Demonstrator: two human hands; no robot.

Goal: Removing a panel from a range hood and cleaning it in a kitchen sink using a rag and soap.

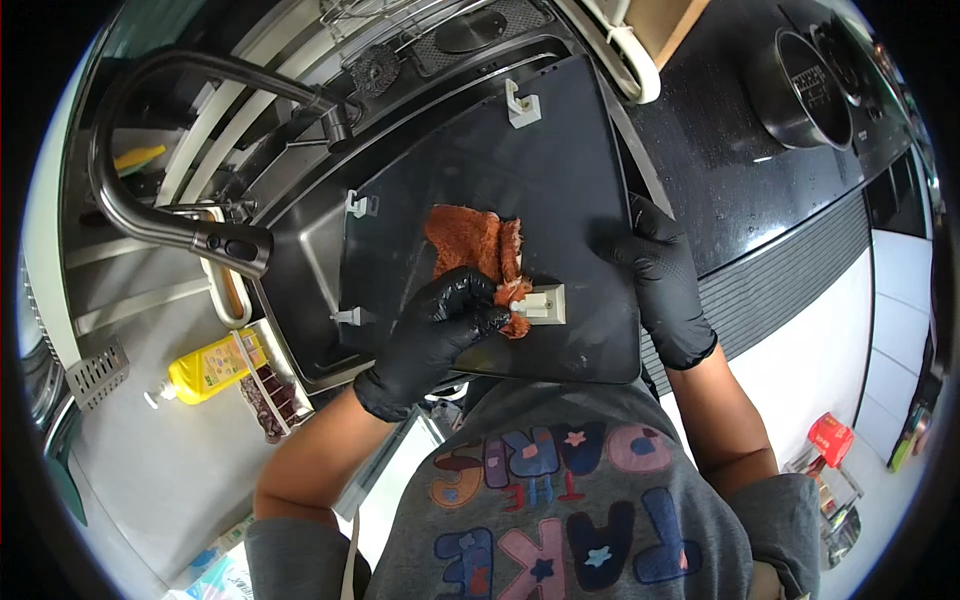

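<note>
A flat dark rectangular panel [555,180] lies tilted across the sink, with small pale plastic clips near its edges. One clip [524,105] is at the top, and another [361,203] is at the left. My left hand [450,319], in a black glove that looks wet, pinches a reddish-brown fluffy cloth [465,240] against a cream plastic fitting [551,304] on the panel's lower part. The rest of the cloth spreads over the panel above my fingers. My right hand [664,281], also in a black glove, grips the panel's right edge, its thumb on the top face.
A pull-out faucet [232,244] arches over the sink [289,262] at the left. A yellow bottle [206,369] lies beside a metal rack [296,390] on the counter. At the upper right, a steel pot [772,97] stands on the black countertop [697,150]. A steel scrubber [375,69] is behind the sink.
</note>
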